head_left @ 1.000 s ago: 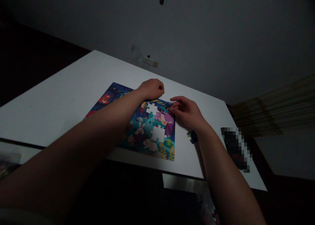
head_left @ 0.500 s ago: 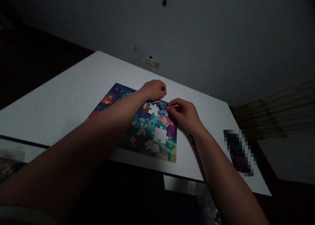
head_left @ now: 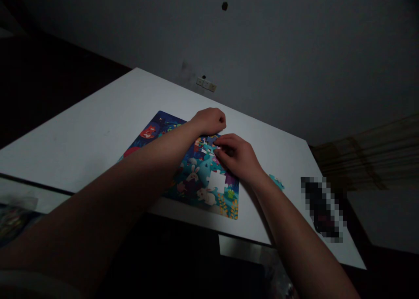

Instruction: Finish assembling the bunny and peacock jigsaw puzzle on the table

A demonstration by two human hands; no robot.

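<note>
A colourful puzzle [head_left: 193, 176] with rabbits and a blue animal lies on the white table. One white gap [head_left: 217, 181] shows in its lower right part. Curled into a loose fist, my left hand [head_left: 211, 121] rests at the puzzle's top edge, with nothing visible in it. My right hand [head_left: 235, 154] pinches a puzzle piece [head_left: 209, 147] over the upper right part, where another white gap is partly covered. The piece sits tilted or unevenly in that gap.
Beside my right forearm lies a loose teal piece [head_left: 276, 181]. A pixelated dark object [head_left: 322, 209] is at the table's right end. Wall sockets [head_left: 206, 84] are behind the white table [head_left: 98, 111].
My right hand has moved left across the puzzle's upper right part, and a piece now partly covers the upper gap. The loose teal piece has come into view. My left hand stays curled.
</note>
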